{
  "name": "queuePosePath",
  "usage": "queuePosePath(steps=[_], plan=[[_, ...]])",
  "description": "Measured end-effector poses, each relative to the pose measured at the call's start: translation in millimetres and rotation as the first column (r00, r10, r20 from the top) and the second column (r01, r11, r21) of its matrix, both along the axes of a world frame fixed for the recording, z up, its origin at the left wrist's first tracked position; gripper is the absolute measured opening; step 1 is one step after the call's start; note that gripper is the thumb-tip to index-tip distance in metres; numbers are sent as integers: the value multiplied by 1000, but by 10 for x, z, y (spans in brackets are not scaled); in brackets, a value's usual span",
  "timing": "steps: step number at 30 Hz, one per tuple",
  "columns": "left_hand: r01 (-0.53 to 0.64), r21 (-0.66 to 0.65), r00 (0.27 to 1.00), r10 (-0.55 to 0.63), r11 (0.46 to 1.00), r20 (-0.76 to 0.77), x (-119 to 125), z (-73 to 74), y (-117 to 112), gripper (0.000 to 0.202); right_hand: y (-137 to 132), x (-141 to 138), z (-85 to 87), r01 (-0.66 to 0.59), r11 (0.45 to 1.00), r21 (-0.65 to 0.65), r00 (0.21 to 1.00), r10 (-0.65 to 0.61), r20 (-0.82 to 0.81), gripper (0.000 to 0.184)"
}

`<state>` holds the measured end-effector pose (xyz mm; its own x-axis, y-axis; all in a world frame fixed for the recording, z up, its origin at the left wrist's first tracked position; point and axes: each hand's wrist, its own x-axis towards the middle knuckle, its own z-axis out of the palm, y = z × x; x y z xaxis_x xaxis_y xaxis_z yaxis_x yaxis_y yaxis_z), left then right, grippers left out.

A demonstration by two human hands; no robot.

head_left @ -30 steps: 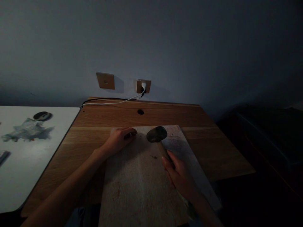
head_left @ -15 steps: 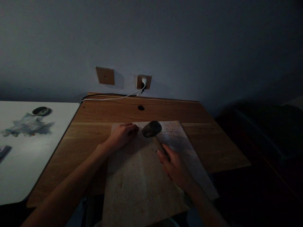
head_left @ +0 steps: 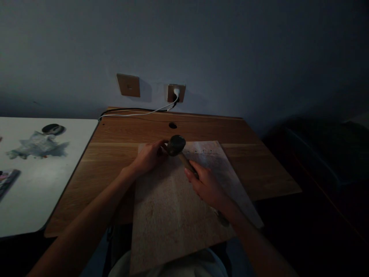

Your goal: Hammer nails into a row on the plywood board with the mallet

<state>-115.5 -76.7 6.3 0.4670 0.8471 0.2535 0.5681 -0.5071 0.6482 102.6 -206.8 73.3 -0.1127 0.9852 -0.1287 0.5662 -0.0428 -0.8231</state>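
My right hand is wrapped round the wooden handle of a mallet with a dark, rounded head. That head is at the fingertips of my left hand and partly covers them. My left fingers are pinched together near the board's far edge; whatever they hold is hidden. Beneath both hands lies a flat wooden board, its near end sticking out past the table edge. A row of small nail-like bits shows along the board's far right part, too small to make out clearly.
The board rests on a wooden table with a cable hole. Cables run along its back to a wall socket. At left, a white table bears a crumpled plastic bag and a dark round object.
The mallet head has moved left, up to my left fingertips, with my right hand following. My left hand stays pinched at the same part of the board. The view has tilted slightly.
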Motion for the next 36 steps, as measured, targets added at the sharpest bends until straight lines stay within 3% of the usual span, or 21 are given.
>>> queuePosePath(steps=[6, 12, 17, 21, 26, 29, 31, 33, 36], plan=[[31, 10, 1000, -31, 999, 4, -10, -32, 9, 54, 3, -12, -26, 4, 994, 109, 997, -13, 77, 23], [4, 15, 1000, -3, 1000, -11, -13, -32, 3, 61, 48, 9, -5, -76, 993, 87, 983, 60, 171, 25], [45, -6, 999, -45, 999, 16, -22, -63, 9, 56, 16, 17, 36, -10, 986, 165, 988, -15, 151, 34], [19, -15, 1000, -19, 1000, 10, -21, -71, 21, 60, 40, 32, -4, -69, 993, 100, 979, 48, 198, 32], [47, 106, 999, -44, 993, -24, -12, -32, -27, 47, 27, 178, 88, 3, 988, 153, 987, -27, 159, 27], [179, 333, 979, -136, 926, -149, 100, 69, -212, 34, -51, 301, 149, 112, 985, 133, 992, -118, 37, 25], [386, 434, 910, -258, 814, -325, 250, 150, -403, 26, -105, 373, 136, 161, 983, 94, 987, -158, -39, 25], [526, 455, 826, -303, 718, -475, 442, 212, -608, 17, -146, 432, 86, 184, 981, 58, 981, -180, -73, 25], [558, 467, 790, -265, 686, -553, 699, 257, -843, 12, -180, 490, 0, 201, 979, 19, 977, -200, -69, 26]])
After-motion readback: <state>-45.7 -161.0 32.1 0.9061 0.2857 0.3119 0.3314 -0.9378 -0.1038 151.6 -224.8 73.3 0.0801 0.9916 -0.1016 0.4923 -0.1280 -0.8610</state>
